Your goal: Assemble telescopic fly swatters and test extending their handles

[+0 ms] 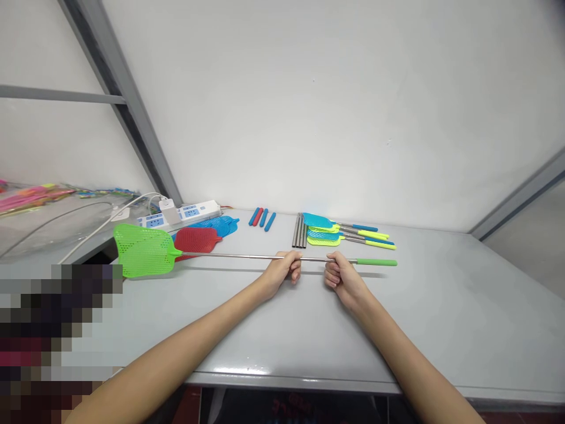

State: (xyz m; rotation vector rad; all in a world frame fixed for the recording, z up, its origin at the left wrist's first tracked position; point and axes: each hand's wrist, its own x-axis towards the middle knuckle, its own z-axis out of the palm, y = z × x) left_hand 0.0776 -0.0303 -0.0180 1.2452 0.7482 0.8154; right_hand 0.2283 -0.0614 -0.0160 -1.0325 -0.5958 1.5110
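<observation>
A long fly swatter (148, 250) with a green paddle, thin metal rod and green grip lies level across my view, held just above the table. My left hand (282, 274) is closed on the rod near its middle. Closer to the green grip, my right hand (342, 277) pinches the same rod. The paddle points left and the grip points right. Behind it on the left lie a red swatter head (198, 240) and blue swatter heads (220, 225), partly covered.
Beyond my hands lie metal tubes (299, 231) and a pile of short blue and yellow swatters (324, 238). Several blue and red grips (263, 218) rest near the wall. A white power strip (205, 209) with cables stands left, beside plastic-wrapped items (39, 197). Metal frame bars slant at both sides.
</observation>
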